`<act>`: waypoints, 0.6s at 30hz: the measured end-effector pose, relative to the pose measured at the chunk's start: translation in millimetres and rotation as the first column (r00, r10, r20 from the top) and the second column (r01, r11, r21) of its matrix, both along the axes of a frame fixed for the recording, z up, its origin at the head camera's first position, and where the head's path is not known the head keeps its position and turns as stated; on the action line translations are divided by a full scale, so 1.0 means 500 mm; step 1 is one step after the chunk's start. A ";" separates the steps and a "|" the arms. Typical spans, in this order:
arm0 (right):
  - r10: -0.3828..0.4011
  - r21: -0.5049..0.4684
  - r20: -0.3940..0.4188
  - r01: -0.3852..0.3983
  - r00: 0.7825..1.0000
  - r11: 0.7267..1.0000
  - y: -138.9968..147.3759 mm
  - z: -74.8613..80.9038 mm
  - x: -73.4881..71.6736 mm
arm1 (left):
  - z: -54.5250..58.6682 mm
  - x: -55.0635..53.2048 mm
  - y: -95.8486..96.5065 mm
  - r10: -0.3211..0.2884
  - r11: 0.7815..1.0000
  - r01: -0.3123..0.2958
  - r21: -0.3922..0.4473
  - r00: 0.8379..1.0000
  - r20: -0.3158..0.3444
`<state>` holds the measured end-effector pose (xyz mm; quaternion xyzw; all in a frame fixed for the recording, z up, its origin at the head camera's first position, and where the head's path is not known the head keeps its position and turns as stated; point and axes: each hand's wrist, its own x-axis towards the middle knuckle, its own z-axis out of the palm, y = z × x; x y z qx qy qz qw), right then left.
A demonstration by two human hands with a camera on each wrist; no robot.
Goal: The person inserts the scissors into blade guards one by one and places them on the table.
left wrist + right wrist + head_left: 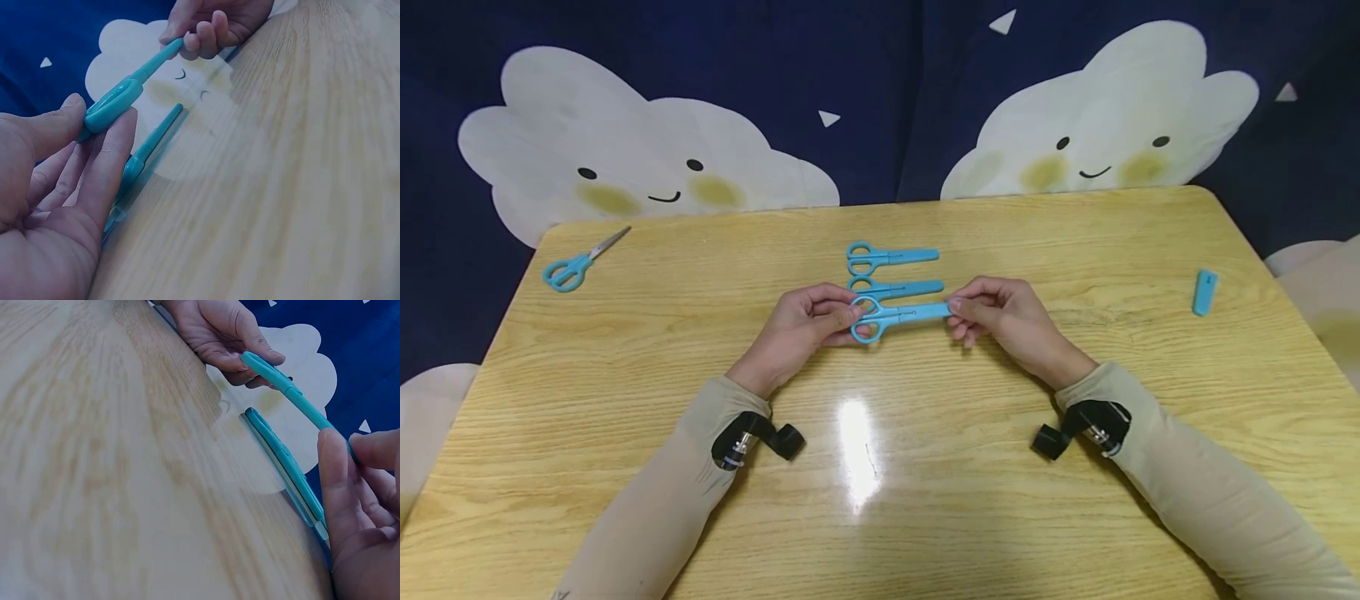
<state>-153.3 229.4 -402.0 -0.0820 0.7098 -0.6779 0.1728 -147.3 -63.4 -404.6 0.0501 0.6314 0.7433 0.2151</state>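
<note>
Both hands hold one pair of blue scissors [891,315] with a blue cover over its blades, raised above the table. The left hand [805,323] pinches the handle loops between thumb and fingers. At the other end, the right hand [1000,312] pinches the tip of the blade cover [927,312]. Just behind lie two more covered blue scissors, the nearer pair [906,289] and the farther pair [898,257], side by side with handles to the left. In the left wrist view the held scissors [119,103] hang over a covered pair [150,144] on the table.
On the wooden table [700,333], uncovered scissors [571,271] with blue handles lie at the far left, blades pointing up and right. A loose blue blade cover [1205,292] lies toward the right edge. A dark blue curtain [880,83] with clouds hangs behind the table.
</note>
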 end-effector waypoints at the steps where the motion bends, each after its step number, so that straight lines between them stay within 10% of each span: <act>1: -0.001 -0.002 0.003 0.001 1.000 1.000 0.000 0.000 0.000 | 0.000 0.000 0.000 0.000 1.000 0.000 0.001 1.000 0.001; 18: 0.009 -0.010 0.012 -0.009 1.000 1.000 -0.001 0.005 0.002 | -0.001 0.002 -0.003 -0.005 1.000 0.004 -0.012 1.000 -0.011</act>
